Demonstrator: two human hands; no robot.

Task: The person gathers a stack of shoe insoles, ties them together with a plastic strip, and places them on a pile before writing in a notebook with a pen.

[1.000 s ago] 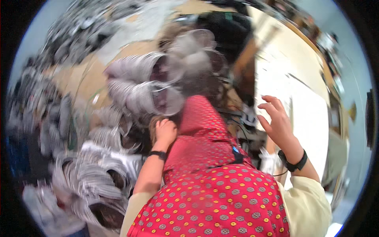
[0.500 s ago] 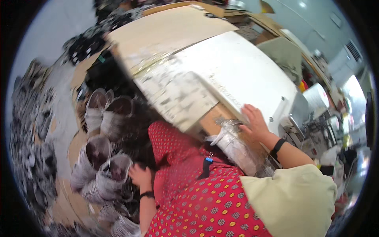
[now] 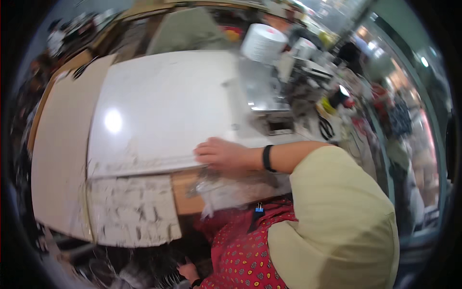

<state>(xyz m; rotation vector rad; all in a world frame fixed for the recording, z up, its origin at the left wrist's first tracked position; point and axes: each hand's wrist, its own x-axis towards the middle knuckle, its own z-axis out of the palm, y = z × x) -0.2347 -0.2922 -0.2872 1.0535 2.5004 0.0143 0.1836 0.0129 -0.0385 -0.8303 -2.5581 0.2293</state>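
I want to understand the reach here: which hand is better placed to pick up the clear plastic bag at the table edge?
Probably the right hand: it rests at the white table edge, just above the clear plastic bag. The left hand is low, beside the red apron.

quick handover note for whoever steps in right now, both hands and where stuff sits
Right hand: lies flat at the near edge of the white table, fingers spread, just above a crumpled clear plastic bag; grip unclear.
Left hand: low beside the red apron, near dark wire bundles below the table; partly hidden.
Done: the bag is at the table edge.
Left: nothing lies on the open tabletop yet.
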